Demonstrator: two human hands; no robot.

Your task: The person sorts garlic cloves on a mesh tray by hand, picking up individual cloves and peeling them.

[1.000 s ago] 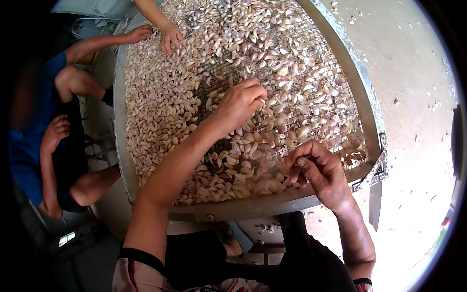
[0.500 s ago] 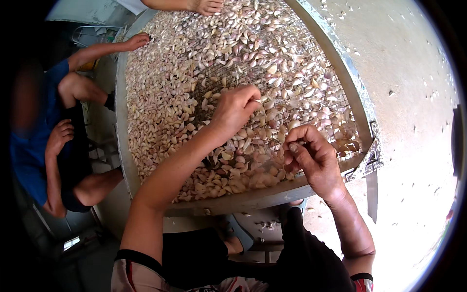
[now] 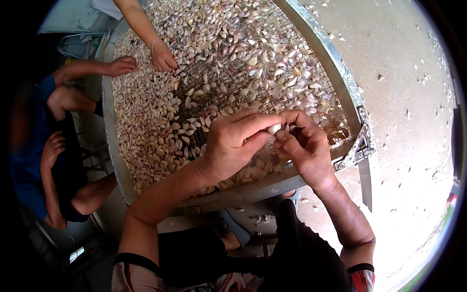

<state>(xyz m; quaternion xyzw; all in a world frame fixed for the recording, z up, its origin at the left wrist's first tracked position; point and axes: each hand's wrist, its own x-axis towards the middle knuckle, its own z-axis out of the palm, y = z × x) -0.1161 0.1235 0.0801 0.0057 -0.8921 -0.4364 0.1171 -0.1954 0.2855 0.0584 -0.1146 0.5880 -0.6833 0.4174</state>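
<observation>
Both my hands meet above the near right part of a large mesh tray covered with garlic cloves (image 3: 151,141). My left hand (image 3: 233,138) is closed, pinching a pale garlic clove (image 3: 274,129) between thumb and forefinger. Right beside it, my right hand (image 3: 306,148) is curled shut with its thumb against its fingers. A second pale bit, apparently another clove, shows at its fingertips, partly hidden by them. Below my hands lie more cloves on the wire mesh (image 3: 321,78).
A metal frame (image 3: 321,44) rims the tray, with a bracket (image 3: 360,146) at its near right corner. Another person's hand (image 3: 163,56) reaches over the far left cloves; a blue-shirted person's hand (image 3: 121,65) rests at the left rim. Concrete floor (image 3: 389,107) lies right, with scattered skins.
My left hand has moved right and nearer, from over the mesh to my right hand, with a clove in its pinch. At the far side, another person's hand has swung left and nearer.
</observation>
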